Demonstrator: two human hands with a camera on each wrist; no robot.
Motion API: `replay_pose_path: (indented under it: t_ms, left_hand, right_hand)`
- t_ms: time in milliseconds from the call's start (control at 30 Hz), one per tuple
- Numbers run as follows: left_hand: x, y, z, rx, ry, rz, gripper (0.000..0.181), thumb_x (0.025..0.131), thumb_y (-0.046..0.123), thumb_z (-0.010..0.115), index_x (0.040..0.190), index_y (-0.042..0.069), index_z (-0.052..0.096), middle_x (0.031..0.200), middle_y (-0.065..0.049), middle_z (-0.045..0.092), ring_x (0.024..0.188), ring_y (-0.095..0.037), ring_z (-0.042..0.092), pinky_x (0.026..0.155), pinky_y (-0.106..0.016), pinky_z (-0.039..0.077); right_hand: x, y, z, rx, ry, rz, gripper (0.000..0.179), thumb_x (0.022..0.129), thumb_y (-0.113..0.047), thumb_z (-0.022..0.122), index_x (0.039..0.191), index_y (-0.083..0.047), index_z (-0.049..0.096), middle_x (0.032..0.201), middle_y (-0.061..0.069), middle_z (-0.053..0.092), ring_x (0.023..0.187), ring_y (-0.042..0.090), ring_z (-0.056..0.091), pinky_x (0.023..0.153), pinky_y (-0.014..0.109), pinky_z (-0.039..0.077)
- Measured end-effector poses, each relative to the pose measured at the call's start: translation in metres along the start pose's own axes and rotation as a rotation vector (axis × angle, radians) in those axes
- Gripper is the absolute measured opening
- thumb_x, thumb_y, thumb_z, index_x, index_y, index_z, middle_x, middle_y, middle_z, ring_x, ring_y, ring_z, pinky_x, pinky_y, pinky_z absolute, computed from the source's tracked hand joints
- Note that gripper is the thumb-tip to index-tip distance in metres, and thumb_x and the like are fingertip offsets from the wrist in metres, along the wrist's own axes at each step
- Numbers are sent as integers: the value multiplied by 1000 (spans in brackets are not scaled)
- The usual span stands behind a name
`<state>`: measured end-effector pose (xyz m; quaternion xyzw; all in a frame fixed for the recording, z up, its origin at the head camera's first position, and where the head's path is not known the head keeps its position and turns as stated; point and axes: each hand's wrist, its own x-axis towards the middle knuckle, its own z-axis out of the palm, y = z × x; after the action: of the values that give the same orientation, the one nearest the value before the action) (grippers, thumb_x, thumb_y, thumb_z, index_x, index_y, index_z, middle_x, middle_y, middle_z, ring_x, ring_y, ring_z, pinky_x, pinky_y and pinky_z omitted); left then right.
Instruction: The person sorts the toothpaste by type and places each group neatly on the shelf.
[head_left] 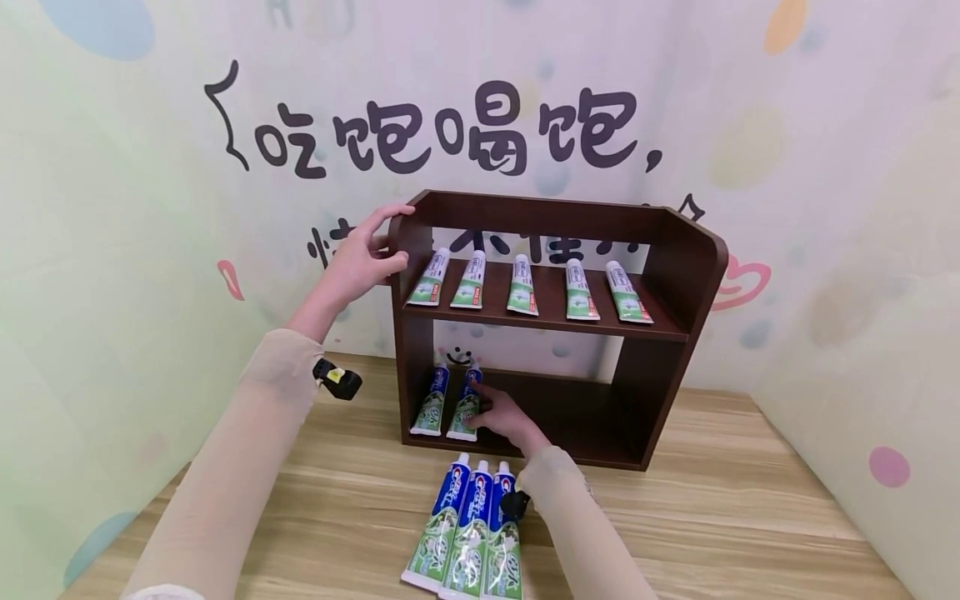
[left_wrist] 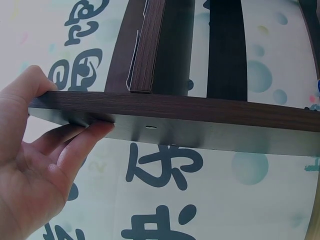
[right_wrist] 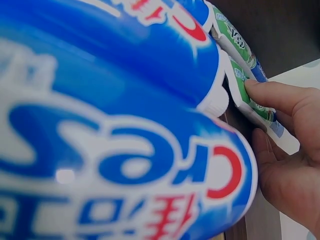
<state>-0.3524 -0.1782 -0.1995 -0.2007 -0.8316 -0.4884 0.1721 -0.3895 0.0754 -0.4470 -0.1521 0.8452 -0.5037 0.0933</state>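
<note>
My left hand [head_left: 358, 265] grips the upper left side panel of a dark brown two-tier shelf [head_left: 540, 215]. In the left wrist view, thumb and fingers of that hand [left_wrist: 42, 160] lie on opposite faces of the panel [left_wrist: 200, 112]. At the lower tier, my right hand [head_left: 510, 417] pinches a blue-and-green toothpaste tube [head_left: 462, 414], which lies cap inward. Another toothpaste tube [head_left: 431, 406] lies to its left. In the right wrist view, the right thumb [right_wrist: 275, 95] presses on the held tube's green part [right_wrist: 238, 77].
Three blue-and-green toothpaste tubes [head_left: 468, 537] lie side by side on the wooden table [head_left: 337, 500], before the shelf. Several white-and-green tubes [head_left: 522, 287] stand in a spaced row on the upper tier. A patterned wall [head_left: 480, 50] with large lettering rises behind.
</note>
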Motion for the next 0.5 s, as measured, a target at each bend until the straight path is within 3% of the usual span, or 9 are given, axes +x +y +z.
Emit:
replay_pose_path:
  t_ms: [500]
  left_hand:
    - [0,1,-1,6,-13,-10,61,93,12,59,143,42,41,137,-19,56,109,-31,63,76,-40,60]
  right_hand:
    - [1,4,-2,20,-21,-10,77,83,-14,78,151,-16,42,148,17,49,132,36,49,107,52,45]
